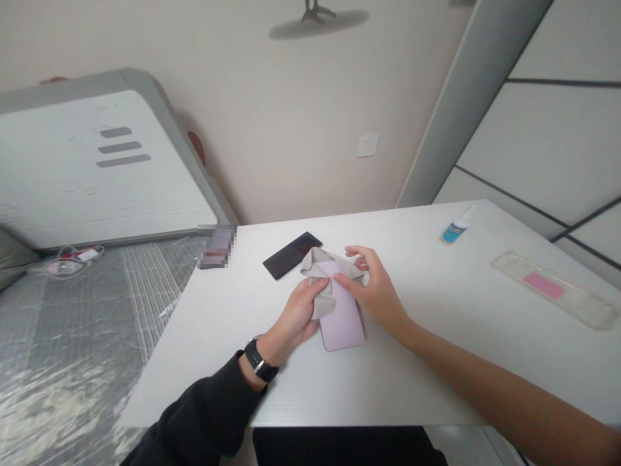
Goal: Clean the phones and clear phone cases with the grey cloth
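A pale lilac phone [342, 320] is held slightly tilted above the white table, its flat plain side facing up. A light grey cloth [322, 305] wraps over its far end and left edge. My left hand [298, 314], with a black watch on the wrist, is closed on the phone's left side through the cloth, thumb on top. On the other side, my right hand [376, 285] pinches the cloth against the phone's upper right, thumb on top and some fingers raised. Just behind lies a black flat phone-like slab [292, 255].
On the white table [218, 369], a spray bottle [455, 232] with a blue label lies at the back right. Nearer the right edge is a clear plastic case [577, 304] with a pink patch. A pixelated item [217, 247] sits at the back left corner. The wall stands behind.
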Available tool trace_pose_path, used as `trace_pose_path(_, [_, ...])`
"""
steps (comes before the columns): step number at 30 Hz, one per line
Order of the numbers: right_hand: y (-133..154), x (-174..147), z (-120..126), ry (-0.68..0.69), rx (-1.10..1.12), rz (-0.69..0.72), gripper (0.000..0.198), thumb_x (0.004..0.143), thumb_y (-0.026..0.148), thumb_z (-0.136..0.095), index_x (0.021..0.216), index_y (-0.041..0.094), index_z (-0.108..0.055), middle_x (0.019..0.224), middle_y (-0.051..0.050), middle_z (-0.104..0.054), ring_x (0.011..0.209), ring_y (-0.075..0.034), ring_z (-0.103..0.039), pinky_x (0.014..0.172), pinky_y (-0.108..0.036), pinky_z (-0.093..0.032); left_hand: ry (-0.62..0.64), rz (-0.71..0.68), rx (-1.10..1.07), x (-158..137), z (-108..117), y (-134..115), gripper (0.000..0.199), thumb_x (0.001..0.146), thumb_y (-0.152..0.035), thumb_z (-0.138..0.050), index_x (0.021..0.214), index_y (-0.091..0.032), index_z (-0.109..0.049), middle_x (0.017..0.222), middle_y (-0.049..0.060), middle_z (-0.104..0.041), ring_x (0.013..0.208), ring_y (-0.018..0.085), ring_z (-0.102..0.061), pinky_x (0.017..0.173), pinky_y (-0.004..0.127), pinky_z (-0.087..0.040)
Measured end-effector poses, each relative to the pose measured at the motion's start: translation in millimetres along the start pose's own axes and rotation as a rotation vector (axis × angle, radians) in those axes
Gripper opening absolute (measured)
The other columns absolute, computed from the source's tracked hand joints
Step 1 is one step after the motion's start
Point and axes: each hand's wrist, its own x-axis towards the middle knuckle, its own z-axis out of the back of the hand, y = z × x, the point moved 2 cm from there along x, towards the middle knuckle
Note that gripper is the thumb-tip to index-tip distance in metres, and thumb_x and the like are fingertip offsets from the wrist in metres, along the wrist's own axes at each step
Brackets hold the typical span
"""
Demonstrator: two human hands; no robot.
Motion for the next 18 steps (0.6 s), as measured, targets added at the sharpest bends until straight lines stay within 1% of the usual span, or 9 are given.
trace_pose_path(2, [-4, 3, 2, -0.04, 0.065, -0.052, 0.04, 0.088, 0.047, -0.064, 0.118, 0.024, -0.055, 0.124, -0.011, -0.062, 0.103, -0.025, -0.061, 0.094, -0.045, -0.049, -0.001, -0.025, 0.046, 1, 1, -2, 0.039, 0.071, -0.031, -0.087, 0.101, -0.012, -0.071, 0.088, 0.007, -0.078, 0.074, 0.019, -0.071, 0.072, 0.029, -0.055])
trace_pose_path(4, [-6, 5, 4, -0.088, 0.113, -0.084, 0.033, 0.091, 0.048, -0.059, 0.112, 0.024, -0.055, 0.119, -0.009, -0.062, 0.1, -0.023, -0.061, 0.092, -0.042, -0.05, -0.024, -0.052, 0.081, 2, 3, -5, 0.039, 0.069, -0.034, -0.09, 0.095, -0.011, -0.072, 0.083, 0.007, -0.077, 0.066, 0.016, -0.069, 0.066, 0.026, -0.054])
trace_pose_path(6, [-1, 5, 8, -0.127, 0.119, -0.077, 0.024, 0.094, 0.046, -0.055, 0.102, 0.024, -0.055, 0.106, -0.006, -0.063, 0.096, -0.022, -0.061, 0.087, -0.037, -0.05, -0.075, -0.078, 0.102, 3, 6, -9, 0.038, 0.067, -0.035, -0.091, 0.088, -0.01, -0.072, 0.077, 0.006, -0.077, 0.06, 0.014, -0.067, 0.062, 0.024, -0.053])
trace_pose_path(8, [8, 1, 11, -0.124, 0.089, -0.024, 0.019, 0.094, 0.042, -0.055, 0.09, 0.024, -0.052, 0.089, -0.002, -0.06, 0.084, -0.019, -0.06, 0.078, -0.033, -0.049, -0.147, -0.118, 0.099, 4, 10, -15, 0.038, 0.066, -0.038, -0.092, 0.086, -0.012, -0.072, 0.074, 0.005, -0.076, 0.057, 0.014, -0.066, 0.059, 0.025, -0.053])
trace_pose_path(10, [18, -5, 10, -0.03, 0.031, 0.05, 0.021, 0.094, 0.039, -0.056, 0.08, 0.024, -0.05, 0.075, 0.002, -0.056, 0.069, -0.017, -0.056, 0.068, -0.029, -0.046, -0.213, -0.181, 0.075, 5, 14, -20, 0.039, 0.067, -0.041, -0.09, 0.086, -0.013, -0.071, 0.072, 0.003, -0.075, 0.056, 0.014, -0.065, 0.057, 0.025, -0.053])
trace_pose_path(12, [24, -12, 6, 0.137, -0.033, 0.058, 0.022, 0.093, 0.038, -0.057, 0.077, 0.024, -0.051, 0.069, 0.002, -0.057, 0.063, -0.016, -0.055, 0.063, -0.028, -0.045, -0.252, -0.237, 0.033, 8, 16, -25, 0.038, 0.068, -0.041, -0.09, 0.086, -0.014, -0.07, 0.071, 0.001, -0.074, 0.056, 0.013, -0.065, 0.056, 0.023, -0.052])
trace_pose_path(14, [23, -18, -2, 0.286, -0.063, -0.03, 0.018, 0.09, 0.039, -0.062, 0.086, 0.023, -0.056, 0.076, 0.0, -0.065, 0.068, -0.017, -0.062, 0.064, -0.029, -0.048, -0.263, -0.271, -0.016, 9, 17, -26, 0.036, 0.067, -0.038, -0.091, 0.086, -0.014, -0.07, 0.073, 0.0, -0.075, 0.058, 0.012, -0.065, 0.058, 0.022, -0.053])
trace_pose_path(16, [16, -22, -10, 0.372, -0.036, -0.143, 0.026, 0.087, 0.042, -0.067, 0.1, 0.022, -0.058, 0.09, -0.004, -0.071, 0.079, -0.021, -0.068, 0.068, -0.031, -0.052, -0.246, -0.284, -0.051, 10, 17, -26, 0.036, 0.065, -0.033, -0.092, 0.088, -0.013, -0.071, 0.078, 0.001, -0.076, 0.063, 0.012, -0.067, 0.062, 0.022, -0.054])
trace_pose_path(18, [6, -23, -17, 0.472, 0.08, -0.254, 0.035, 0.087, 0.047, -0.067, 0.106, 0.02, -0.06, 0.095, -0.008, -0.074, 0.082, -0.023, -0.072, 0.07, -0.034, -0.056, -0.207, -0.289, -0.052, 8, 16, -26, 0.037, 0.065, -0.029, -0.092, 0.091, -0.013, -0.072, 0.083, 0.002, -0.077, 0.066, 0.013, -0.068, 0.064, 0.023, -0.055])
